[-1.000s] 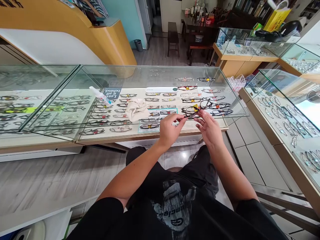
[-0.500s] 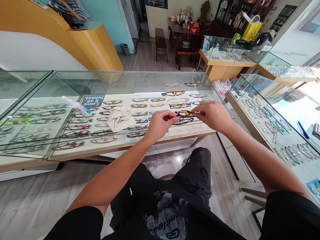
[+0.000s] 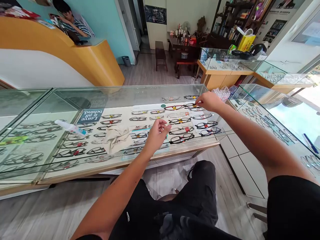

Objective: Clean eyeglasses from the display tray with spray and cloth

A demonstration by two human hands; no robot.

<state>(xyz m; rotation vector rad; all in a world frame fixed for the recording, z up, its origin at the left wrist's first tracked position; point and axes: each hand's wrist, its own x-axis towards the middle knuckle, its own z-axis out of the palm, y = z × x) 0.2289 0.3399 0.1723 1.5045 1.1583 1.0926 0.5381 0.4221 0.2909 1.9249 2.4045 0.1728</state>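
Observation:
My right hand (image 3: pixel 209 101) reaches to the far right part of the glass display case (image 3: pixel 125 88), its fingers pinching the end of a dark pair of eyeglasses (image 3: pixel 191 106). Those glasses are level with the rows in the case, beside a red-and-black pair (image 3: pixel 174 107). Nearer to me, my left hand (image 3: pixel 158 134) hovers over the case with nothing in it, fingers loosely bent and apart. Several more frames lie between the hands, among them a black pair with a red tag (image 3: pixel 182 138).
A crumpled beige cloth (image 3: pixel 116 139) and a white bottle (image 3: pixel 71 128) rest on the case at left. Behind them is a dark sign (image 3: pixel 90 116). Another glass case (image 3: pixel 270 123) stands at right. A person (image 3: pixel 72 21) sits behind the orange counter (image 3: pixel 100 63).
My hands have parted. The right one has gone away from me to the far rows with the glasses; the left has let go of them. The view has tilted up, showing the seated person.

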